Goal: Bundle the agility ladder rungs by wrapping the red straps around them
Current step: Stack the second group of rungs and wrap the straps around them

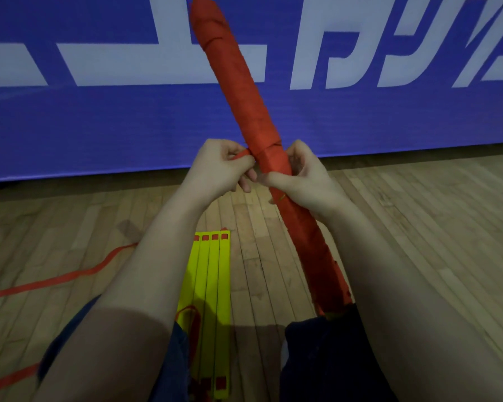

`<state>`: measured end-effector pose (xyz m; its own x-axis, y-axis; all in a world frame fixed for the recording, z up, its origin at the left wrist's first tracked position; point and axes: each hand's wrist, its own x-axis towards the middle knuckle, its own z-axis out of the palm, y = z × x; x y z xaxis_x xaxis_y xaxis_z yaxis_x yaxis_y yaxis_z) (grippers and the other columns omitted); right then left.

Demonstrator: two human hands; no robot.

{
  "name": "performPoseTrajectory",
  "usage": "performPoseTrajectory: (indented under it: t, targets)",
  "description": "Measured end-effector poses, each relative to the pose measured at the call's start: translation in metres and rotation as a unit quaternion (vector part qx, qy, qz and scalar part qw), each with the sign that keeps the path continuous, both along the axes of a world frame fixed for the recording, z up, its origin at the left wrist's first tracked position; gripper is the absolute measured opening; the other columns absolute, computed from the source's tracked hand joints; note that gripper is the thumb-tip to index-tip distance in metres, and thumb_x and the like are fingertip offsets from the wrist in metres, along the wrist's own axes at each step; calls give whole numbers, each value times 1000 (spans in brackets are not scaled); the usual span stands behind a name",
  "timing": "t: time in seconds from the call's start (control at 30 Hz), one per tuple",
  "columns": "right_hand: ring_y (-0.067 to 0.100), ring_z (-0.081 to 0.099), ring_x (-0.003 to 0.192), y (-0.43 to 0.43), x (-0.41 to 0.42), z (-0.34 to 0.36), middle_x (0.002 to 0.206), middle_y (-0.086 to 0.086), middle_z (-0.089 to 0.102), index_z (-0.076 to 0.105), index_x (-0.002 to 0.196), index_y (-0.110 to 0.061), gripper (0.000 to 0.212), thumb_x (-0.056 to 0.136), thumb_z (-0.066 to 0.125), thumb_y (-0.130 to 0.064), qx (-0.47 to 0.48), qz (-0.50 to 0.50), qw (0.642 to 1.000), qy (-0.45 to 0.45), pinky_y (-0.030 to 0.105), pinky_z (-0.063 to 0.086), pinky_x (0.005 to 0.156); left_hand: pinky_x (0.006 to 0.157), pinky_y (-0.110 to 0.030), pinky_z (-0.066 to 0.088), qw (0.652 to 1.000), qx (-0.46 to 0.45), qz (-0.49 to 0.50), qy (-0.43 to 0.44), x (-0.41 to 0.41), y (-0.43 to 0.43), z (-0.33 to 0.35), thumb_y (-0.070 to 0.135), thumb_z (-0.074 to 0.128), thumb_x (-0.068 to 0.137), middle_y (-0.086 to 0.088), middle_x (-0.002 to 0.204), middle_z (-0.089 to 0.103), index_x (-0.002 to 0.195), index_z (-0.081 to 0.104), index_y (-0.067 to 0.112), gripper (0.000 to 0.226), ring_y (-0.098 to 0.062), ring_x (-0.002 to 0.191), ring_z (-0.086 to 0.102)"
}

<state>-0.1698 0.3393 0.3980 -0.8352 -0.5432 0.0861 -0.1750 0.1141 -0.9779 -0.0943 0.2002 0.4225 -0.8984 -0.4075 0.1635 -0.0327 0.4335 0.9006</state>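
Head view: a blue banner [99, 126] was seen close behind a wooden floor [418, 213], with room on both sides. A long red-wrapped bundle [244, 91], judged stiff and light under soft webbing, was held slanted above yellow rungs [212, 274]. Its middle was gripped by the right hand [305, 175]; the strap end [241, 154] was pinched by the left hand [224, 166].

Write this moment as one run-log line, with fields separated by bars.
left hand pinches red strap end | right hand grips wrapped bundle | yellow rungs flat on floor

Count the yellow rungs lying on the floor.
4 yellow rungs, side by side on the wooden floor between the person's legs; others may be hidden inside the red-wrapped bundle.
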Motion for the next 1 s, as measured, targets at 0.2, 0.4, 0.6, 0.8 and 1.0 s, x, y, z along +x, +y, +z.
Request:
performPoseTrajectory:
  t: [0.2, 0.4, 0.6, 0.8, 1.0]
  targets:
    - [21, 51, 54, -5, 2, -4, 69, 4, 59, 38, 90, -25, 41, 69, 72, -15, 63, -54, 986, 143, 40, 48, 56, 46, -17, 38, 999, -31, 30, -6, -4, 1, -5, 9, 54, 84, 1, 45, 61, 69, 65, 0, 21, -9, 37, 48]
    - [33, 62, 90, -8, 17, 5, 95, 3, 64, 42, 112, -16, 44, 79, 67, -30, 236, -130, 912, 310, 37, 42, 67, 36, -15, 28, 996, 88, 30, -6, -4, 13, 0, 13, 57, 84, 3, 33, 49, 63, 62, -1, 26, -6, 30, 38]
    - [26, 60, 100, -12, 24, 3, 114, 3, 55, 46, 124, -15, 52, 78, 68, -24, 172, -88, 930, 312, 42, 49, 78, 37, -16, 29, 978, 169, 91, 83, -11, 14, -7, 42, 67, 85, 4, 35, 45, 54, 52, 8, 49, -6, 31, 37]
    - [21, 59, 78, 3, 11, 6, 102, 10, 56, 37, 134, -37, 72, 82, 61, 6, 19, 122, 992, 21, 34, 55, 70, 36, -15, 25, 957, 269, 36, 107, -7, 2, -10, 33, 65, 88, 6, 44, 49, 59, 51, 11, 38, -5, 35, 35]
    - [27, 58, 67, 4, 9, 17, 86, 15, 66, 54, 130, -35, 32, 99, 52, -29, -50, 125, 990, -47, 27, 50, 62, 41, -15, 31, 949, 306, -12, 83, -5, -9, -6, 17, 56, 94, 5, 53, 58, 74, 56, 9, 22, -4, 42, 45]
